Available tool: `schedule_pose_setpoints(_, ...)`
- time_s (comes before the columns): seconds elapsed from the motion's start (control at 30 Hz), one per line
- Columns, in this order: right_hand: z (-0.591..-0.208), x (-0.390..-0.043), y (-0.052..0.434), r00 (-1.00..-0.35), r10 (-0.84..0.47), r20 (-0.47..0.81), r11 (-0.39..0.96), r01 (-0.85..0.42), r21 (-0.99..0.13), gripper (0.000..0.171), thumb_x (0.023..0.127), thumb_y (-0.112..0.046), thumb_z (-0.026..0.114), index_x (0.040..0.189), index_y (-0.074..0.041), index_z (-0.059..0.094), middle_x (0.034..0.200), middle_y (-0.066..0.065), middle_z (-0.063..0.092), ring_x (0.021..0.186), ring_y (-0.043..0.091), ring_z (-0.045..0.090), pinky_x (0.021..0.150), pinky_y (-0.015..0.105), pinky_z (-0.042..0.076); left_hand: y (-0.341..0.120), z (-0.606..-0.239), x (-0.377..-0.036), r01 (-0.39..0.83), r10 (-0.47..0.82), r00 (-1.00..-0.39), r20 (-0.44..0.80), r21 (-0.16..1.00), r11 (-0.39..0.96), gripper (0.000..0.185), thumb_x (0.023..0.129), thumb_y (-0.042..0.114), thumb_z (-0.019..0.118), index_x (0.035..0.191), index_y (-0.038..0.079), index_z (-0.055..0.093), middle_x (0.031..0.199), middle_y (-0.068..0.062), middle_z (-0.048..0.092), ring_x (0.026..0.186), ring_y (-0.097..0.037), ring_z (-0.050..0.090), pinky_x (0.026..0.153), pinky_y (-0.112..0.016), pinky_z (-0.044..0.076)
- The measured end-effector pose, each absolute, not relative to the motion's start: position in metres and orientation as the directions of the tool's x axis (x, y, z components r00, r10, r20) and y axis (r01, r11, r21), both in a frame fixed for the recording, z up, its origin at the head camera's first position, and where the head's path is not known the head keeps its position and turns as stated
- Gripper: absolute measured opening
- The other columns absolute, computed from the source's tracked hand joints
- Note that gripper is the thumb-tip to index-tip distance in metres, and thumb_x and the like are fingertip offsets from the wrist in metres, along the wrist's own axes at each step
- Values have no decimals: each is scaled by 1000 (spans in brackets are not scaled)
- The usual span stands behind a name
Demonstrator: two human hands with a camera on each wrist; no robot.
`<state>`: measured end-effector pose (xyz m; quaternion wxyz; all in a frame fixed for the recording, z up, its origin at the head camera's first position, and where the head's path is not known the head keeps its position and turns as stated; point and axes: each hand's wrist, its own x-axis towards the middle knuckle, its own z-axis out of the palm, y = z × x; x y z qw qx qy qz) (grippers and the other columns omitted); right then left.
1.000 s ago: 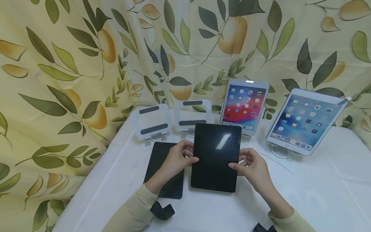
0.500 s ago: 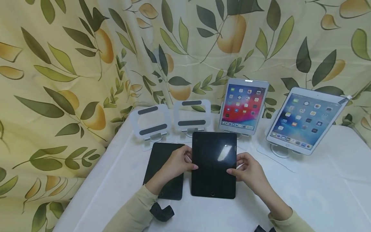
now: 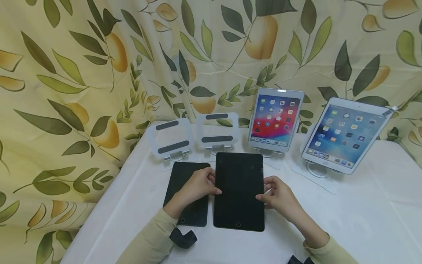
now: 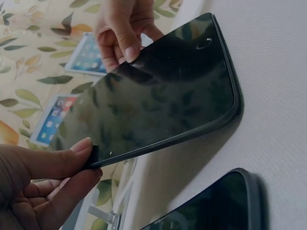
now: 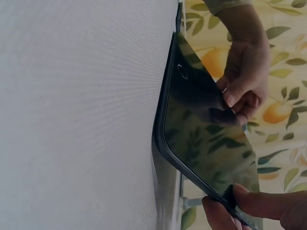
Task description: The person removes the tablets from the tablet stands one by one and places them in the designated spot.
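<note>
Head view | left hand [image 3: 194, 187] and right hand [image 3: 280, 196] pinch dark tablet [image 3: 239, 190] by opposite edges (screen off) | second tablet [image 3: 188, 194] beside it

Left hand [image 3: 194, 187] covers part of second black tablet [image 3: 188, 216]; lit tablets' icons unreadable.

Black tablet [image 3: 239, 190]; white tablecloth [image 3: 346, 220]; leaf-and-fruit patterned curtain [image 3: 82, 73].

2 empty stands [image 3: 194, 137] block the far side; bare tablecloth [image 3: 356, 220] lies open to the right.
</note>
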<state>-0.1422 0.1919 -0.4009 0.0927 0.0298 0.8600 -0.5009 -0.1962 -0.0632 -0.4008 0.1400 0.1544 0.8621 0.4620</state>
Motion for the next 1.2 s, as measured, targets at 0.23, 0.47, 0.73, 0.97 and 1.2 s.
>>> schedule_pose_setpoints(0.23, -407, -145, 193, -967, -120, -226, 441, 152, -885, 52, 79, 9, 66, 123, 11, 40, 100, 18, 55, 74, 18, 59, 64, 32, 57, -64, -405, -198, 83, 374, -916, -146, 842, 532, 42, 67, 1, 82, 100, -3, 57, 79, -5, 57, 58, -11, 57, 54, -24, 49)
schedule_pose_setpoints(0.47, -412, -150, 195, -961, -136, -239, 439, 157, -884, 53, 78, 8, 67, 124, 12, 40, 98, 18, 55, 75, 18, 61, 66, 34, 58, -63, -410, -203, 82, 373, -914, -158, 828, 554, 45, 67, 2, 82, 104, -5, 58, 80, -5, 57, 60, -11, 57, 56, -23, 49)
schedule_pose_setpoints(0.73, -417, -152, 197, -949, -137, -285, 447, 198, -873, 56, 77, 5, 69, 125, 13, 40, 99, 19, 57, 78, 18, 61, 70, 34, 57, -63, -419, -205, 13, 390, -896, -214, 864, 504, 50, 69, -3, 80, 112, -11, 55, 80, -7, 57, 62, -15, 66, 58, -27, 56)
schedule_pose_setpoints(0.97, -424, -151, 195, -950, -153, -274, 437, 183, -881, 54, 76, 6, 68, 122, 15, 42, 94, 17, 58, 76, 18, 59, 67, 31, 55, -63, -422, -205, -20, 382, -888, -256, 851, 525, 52, 69, -5, 79, 114, -13, 55, 81, -8, 58, 66, -20, 69, 60, -28, 57)
schedule_pose_setpoints(1.2, -428, -153, 193, -951, -149, -270, 459, 175, -871, 53, 74, 6, 69, 120, 17, 44, 92, 17, 57, 75, 17, 59, 65, 31, 56, -65, -424, -205, -11, 377, -887, -266, 830, 558, 55, 69, -3, 80, 116, -14, 55, 78, -8, 57, 64, -18, 68, 60, -26, 56)
